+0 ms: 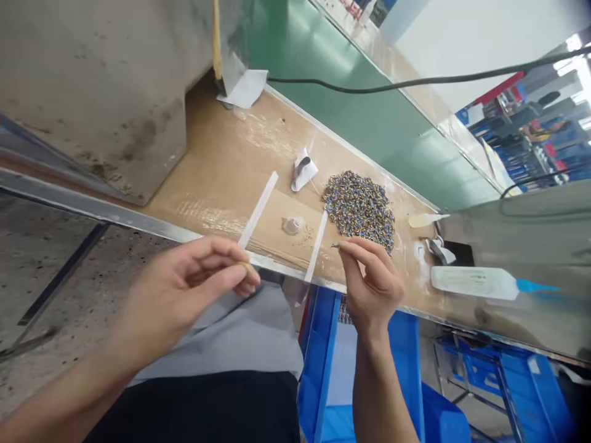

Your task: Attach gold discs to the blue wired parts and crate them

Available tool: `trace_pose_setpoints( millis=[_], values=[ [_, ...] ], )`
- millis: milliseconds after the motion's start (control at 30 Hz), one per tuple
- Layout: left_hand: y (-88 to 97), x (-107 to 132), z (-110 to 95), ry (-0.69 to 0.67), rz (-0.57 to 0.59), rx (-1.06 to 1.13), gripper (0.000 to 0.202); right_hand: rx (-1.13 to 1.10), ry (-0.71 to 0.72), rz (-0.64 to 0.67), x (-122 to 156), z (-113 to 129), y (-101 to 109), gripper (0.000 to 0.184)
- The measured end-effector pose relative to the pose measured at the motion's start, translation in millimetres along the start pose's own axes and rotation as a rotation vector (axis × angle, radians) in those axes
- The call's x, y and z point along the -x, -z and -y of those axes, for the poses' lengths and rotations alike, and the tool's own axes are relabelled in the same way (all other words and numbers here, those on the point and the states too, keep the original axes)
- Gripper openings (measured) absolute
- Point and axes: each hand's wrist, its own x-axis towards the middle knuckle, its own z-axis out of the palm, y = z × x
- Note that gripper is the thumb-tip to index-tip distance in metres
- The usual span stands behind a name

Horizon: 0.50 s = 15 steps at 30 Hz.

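Note:
My left hand (194,286) hovers at the front edge of the cardboard-topped bench (217,166); its thumb and fingers pinch a small tan piece beside a white strip (258,209). Just in front of a heap of small blue-grey parts (360,206), my right hand (372,280) pinches one tiny dark part (335,246) between thumb and forefinger. A second white strip (317,245) lies between the hands, with a small clear cap (292,225) beside it.
A crumpled white paper (303,172) lies behind the strips. A white squeeze bottle with a blue tip (475,283) and a cream spatula (422,219) lie at the right. A green conveyor belt (351,104) runs behind, with a black cable over it. A blue bin (323,369) sits under the bench.

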Motion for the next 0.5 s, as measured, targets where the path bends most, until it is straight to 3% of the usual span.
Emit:
trace_pose_setpoints(
  millis=[100, 200, 333, 500],
  values=[
    [-25.4, -19, 8, -0.01, 0.002, 0.12, 0.016, -0.037, 0.052, 0.035, -14, 11, -22, 0.022],
    [-38.7, -33, 22, -0.029, -0.032, 0.165, 0.018, -0.047, 0.052, 0.028, -23, 13, -38, 0.02],
    [-37.8, -38, 38, 0.004, -0.022, 0.288, 0.028, -0.013, 0.072, 0.041, -29, 13, -50, 0.02],
    [-34.6, -37, 43, 0.022, -0.02, 0.339, 0.03, 0.036, 0.122, 0.07, -32, 13, -57, 0.021]
  ],
)
